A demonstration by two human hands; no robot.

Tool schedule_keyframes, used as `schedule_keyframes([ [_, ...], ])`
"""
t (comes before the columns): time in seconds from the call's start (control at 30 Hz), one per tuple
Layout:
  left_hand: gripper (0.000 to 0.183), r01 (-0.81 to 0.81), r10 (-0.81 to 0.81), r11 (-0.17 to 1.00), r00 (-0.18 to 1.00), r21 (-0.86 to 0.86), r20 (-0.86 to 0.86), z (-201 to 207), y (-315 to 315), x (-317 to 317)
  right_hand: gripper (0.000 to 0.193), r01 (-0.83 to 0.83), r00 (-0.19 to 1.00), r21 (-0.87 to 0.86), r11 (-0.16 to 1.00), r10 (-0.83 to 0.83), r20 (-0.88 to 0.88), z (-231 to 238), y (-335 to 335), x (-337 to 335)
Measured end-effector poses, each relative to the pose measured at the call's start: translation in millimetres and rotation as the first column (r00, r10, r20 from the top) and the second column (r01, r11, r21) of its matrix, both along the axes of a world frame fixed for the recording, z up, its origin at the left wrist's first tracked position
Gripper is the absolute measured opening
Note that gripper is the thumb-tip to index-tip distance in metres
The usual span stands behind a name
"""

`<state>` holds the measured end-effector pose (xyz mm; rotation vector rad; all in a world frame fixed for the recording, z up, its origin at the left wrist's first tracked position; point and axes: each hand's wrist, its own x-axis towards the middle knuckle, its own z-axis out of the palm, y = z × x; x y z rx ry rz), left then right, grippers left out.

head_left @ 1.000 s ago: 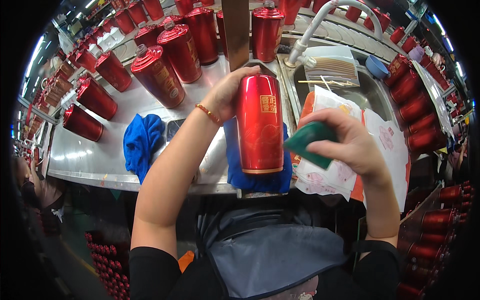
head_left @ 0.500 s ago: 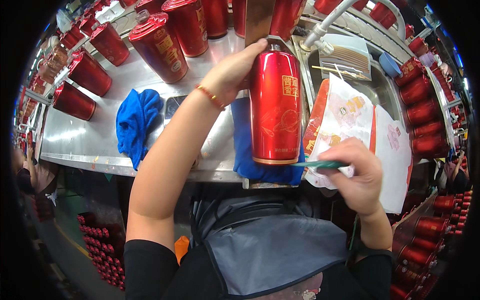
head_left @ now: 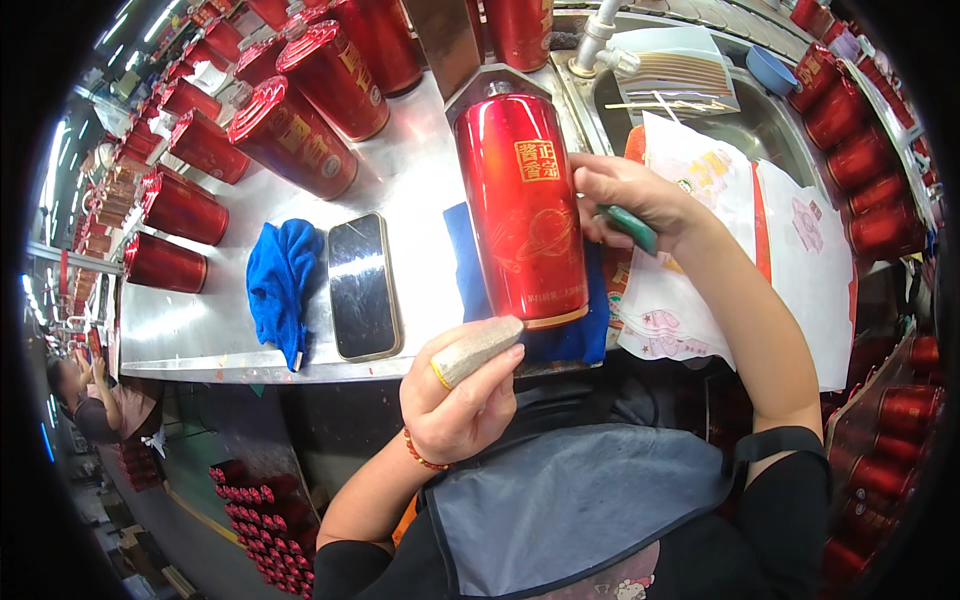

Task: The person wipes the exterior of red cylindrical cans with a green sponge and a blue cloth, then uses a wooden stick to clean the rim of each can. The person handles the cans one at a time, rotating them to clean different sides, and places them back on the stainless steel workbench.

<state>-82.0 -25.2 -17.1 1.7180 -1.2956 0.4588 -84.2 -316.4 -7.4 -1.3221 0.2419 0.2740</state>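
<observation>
A tall red metal can (head_left: 525,200) with gold print stands on a blue cloth (head_left: 463,250) near the front edge of a steel table (head_left: 210,330). My right hand (head_left: 640,195) presses a flat green pad (head_left: 630,228) against the can's right side. My left hand (head_left: 460,400) is below the table edge with its fingers curled. Its outstretched finger, wrapped in beige, touches the can's bottom rim.
A black phone (head_left: 362,285) and a crumpled blue rag (head_left: 280,275) lie left of the can. Several red cans (head_left: 295,140) lie across the far left of the table, with more at the right (head_left: 870,160). Printed paper sheets (head_left: 800,240) overlap a sink (head_left: 760,125). Another person (head_left: 95,400) is at the far left.
My left hand has let go of the can's top and dropped to its bottom rim. My right hand has risen with the green pad from the can's base to its side.
</observation>
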Motion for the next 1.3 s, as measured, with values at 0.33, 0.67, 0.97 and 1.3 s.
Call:
schedule_keyframes([
  [0.33, 0.033, -0.028, 0.017, 0.997, 0.989, 0.069, 0.148, -6, 0, -2, 0.083, -0.092, 0.994, -0.133, 0.987, 0.099, 0.047, 16, 6, 18],
  [0.67, 0.049, -0.153, 0.02, 0.943, 0.913, 0.296, 0.408, 4, -41, -1, 0.087, -0.079, 0.995, -0.425, 0.902, 0.1, 0.026, 43, 24, 17],
  [0.97, 0.059, -0.085, 0.079, 0.996, 0.917, 0.002, -0.39, -22, -22, 2, 0.083, 0.081, 0.993, -0.479, 0.874, -0.031, 0.111, 48, 7, -6],
  [1.3, 0.032, -0.075, 0.076, 0.997, 0.997, -0.024, 0.026, -30, 0, -12, 0.076, -0.054, 0.998, -0.063, 0.997, 0.053, -0.017, 31, 20, -11],
])
